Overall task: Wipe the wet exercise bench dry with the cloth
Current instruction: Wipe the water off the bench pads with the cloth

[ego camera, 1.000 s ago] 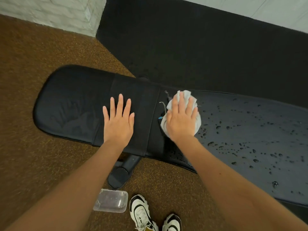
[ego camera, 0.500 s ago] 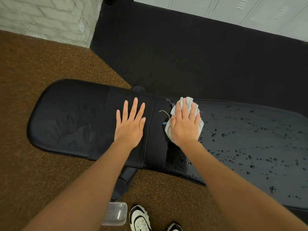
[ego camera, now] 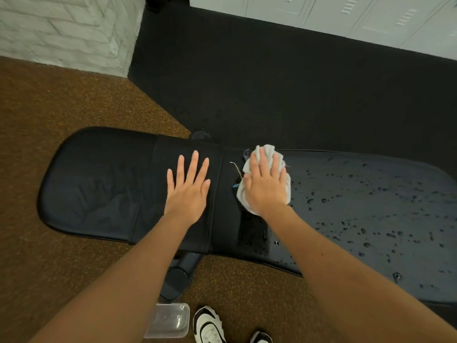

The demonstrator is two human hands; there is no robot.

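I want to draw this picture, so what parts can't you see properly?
All in the head view:
- Crumpled white cloth: mostly hidden under the flat right hand.
- Padded black exercise bench: right end cut off by the picture's edge; the arms cover part of its near side.
- Clear plastic box and white-and-black shoes: cut off by the bottom edge.
- Left hand: palm unseen, flat on the bench.

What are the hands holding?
Nothing is gripped. The right hand presses flat on top of the bunched cloth, fingers straight. The left hand rests flat on the bench.
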